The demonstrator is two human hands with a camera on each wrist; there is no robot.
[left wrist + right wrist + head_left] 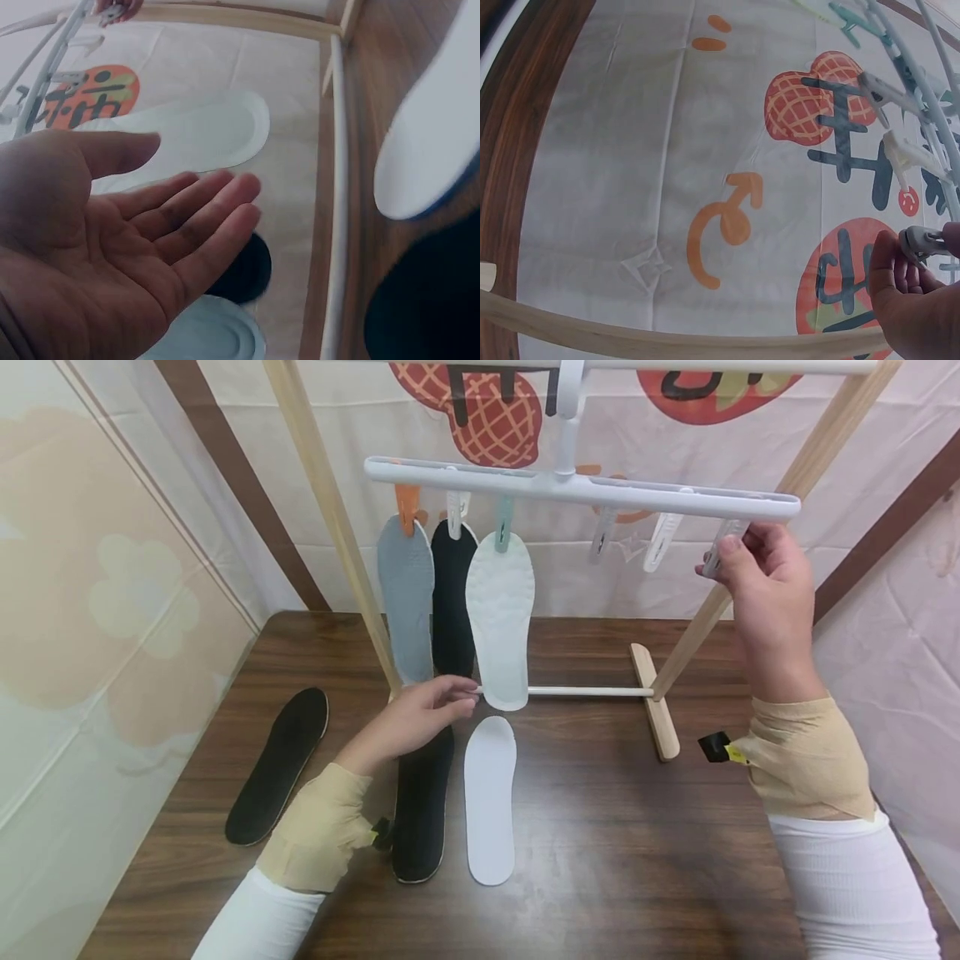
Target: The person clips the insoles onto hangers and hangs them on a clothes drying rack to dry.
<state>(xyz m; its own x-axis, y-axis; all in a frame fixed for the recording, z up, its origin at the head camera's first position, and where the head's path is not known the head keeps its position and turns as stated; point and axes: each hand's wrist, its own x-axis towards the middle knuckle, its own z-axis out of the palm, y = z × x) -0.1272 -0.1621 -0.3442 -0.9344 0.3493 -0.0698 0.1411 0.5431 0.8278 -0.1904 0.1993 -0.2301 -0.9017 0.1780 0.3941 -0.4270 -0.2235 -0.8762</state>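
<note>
hanger (637, 493), far side: grey insole (406, 602), black insole (452, 602) and white insole (501, 618) hang from clips (407, 508) on its left half. right hand (776, 597) pinches the rightmost clip (723, 547). left hand (408, 714), fingers loosely extended and holding nothing, lies beside the insoles' lower ends. near side, on the table (600, 860): two dark insoles (277, 768) at left, one pale insole (491, 802) to their right.

Your wood-grain table (615, 860) carries a slanting black insole (277, 767) at left, then a second black insole (422, 814) beside a white insole (491, 802); the rack's wooden foot (662, 727) stands farther right.
</note>
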